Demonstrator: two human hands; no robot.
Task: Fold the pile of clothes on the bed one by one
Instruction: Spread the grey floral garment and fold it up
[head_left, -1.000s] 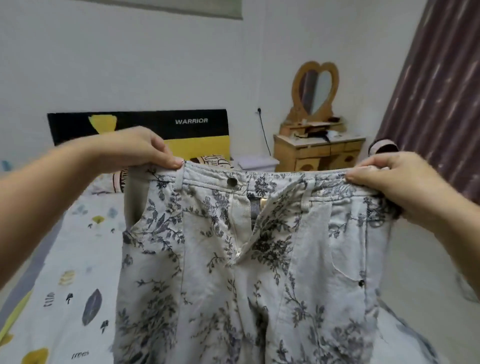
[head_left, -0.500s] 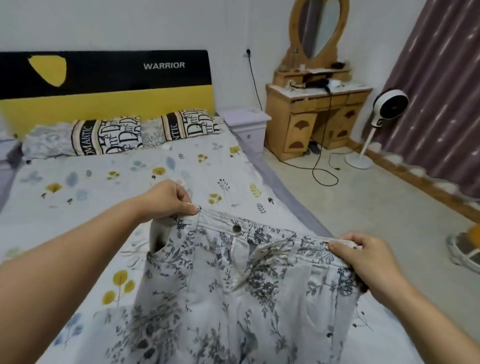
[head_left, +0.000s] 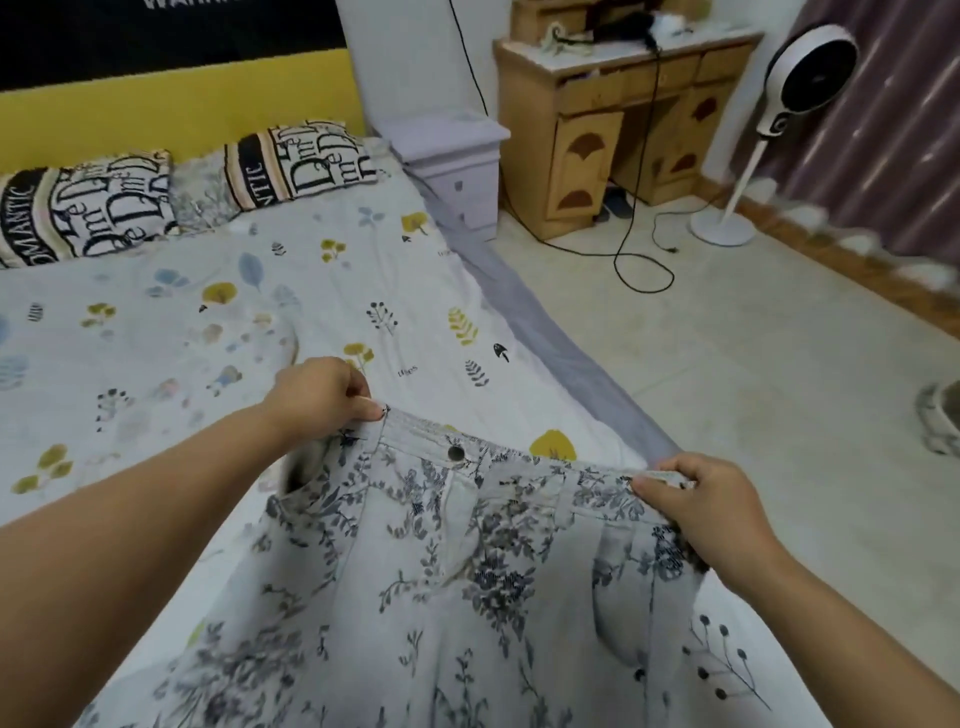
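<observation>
Left hand pinches the left end of the waistband; the floral trousers spread front-up over the near part of the bed, perhaps not fully lying flat; right hand grips the waistband's right end.

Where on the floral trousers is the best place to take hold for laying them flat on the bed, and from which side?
Probably the waistband of the floral trousers, at its two outer ends, coming from above. It is the stiffest, straightest edge, so pinching both ends keeps the legs hanging evenly over the bed. The left hand and right hand already pinch it there.
</observation>
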